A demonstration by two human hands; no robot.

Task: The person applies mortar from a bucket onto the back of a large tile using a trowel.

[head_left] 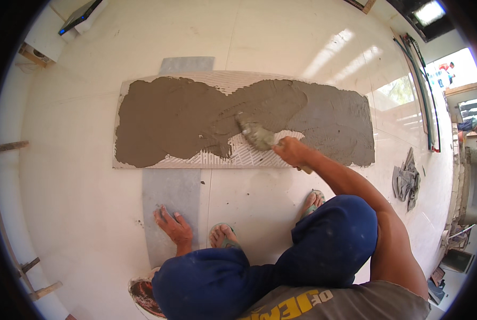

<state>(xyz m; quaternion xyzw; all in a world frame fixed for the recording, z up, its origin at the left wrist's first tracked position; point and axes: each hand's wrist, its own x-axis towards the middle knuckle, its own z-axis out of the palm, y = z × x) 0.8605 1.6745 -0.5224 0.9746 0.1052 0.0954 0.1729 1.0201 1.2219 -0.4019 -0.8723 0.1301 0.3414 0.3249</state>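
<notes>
Over tile [265,158], trowel [259,137] slants, tip forward-left, clamped in right hand [292,152]; left hand [175,228] spread.

A grey shirt [350,303] is worn, printed across with bold yellow and white lettering, its cloth bunched into soft folds. The legs are covered past the knees by loose dark-blue trousers [332,234] — flecked with pale, dusty spots. The feet are shod in greenish thong sandals [230,244], toes exposed. The left hand [174,228] is bare, its fingertips smeared with grey; the right hand [292,152] is likewise ungloved.
</notes>
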